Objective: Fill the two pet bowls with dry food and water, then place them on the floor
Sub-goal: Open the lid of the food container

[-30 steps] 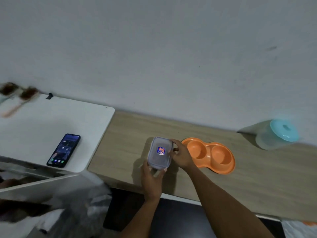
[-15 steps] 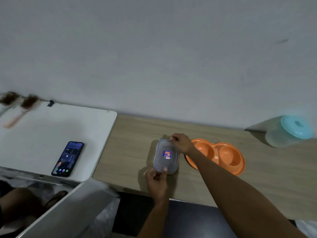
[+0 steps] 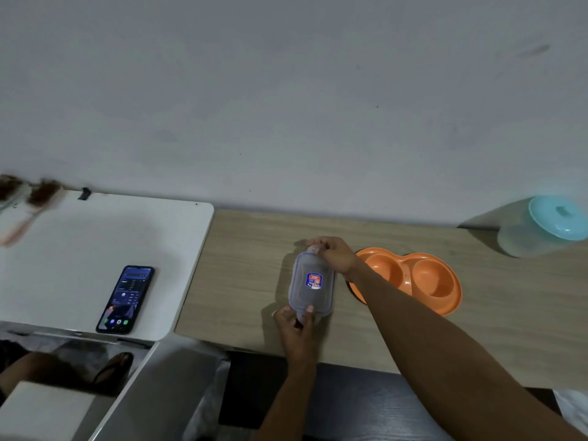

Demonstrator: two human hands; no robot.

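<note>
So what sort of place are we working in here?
Probably a home room, not a kitchen: a light wooden desk against a bare grey wall, a white side table holding a black smartphone.

A plain room in a home. A wooden shelf (image 3: 254, 249) and a white table (image 3: 95, 249) stand against a bare wall (image 3: 286, 90). Right of the fingers (image 3: 313, 241) lies an orange pet dish (image 3: 423, 278); left of them, a phone (image 3: 125, 299).

Wooden counter (image 3: 248, 249): lidded container (image 3: 311, 286), orange double bowl (image 3: 413, 280), jug (image 3: 541, 227).
</note>
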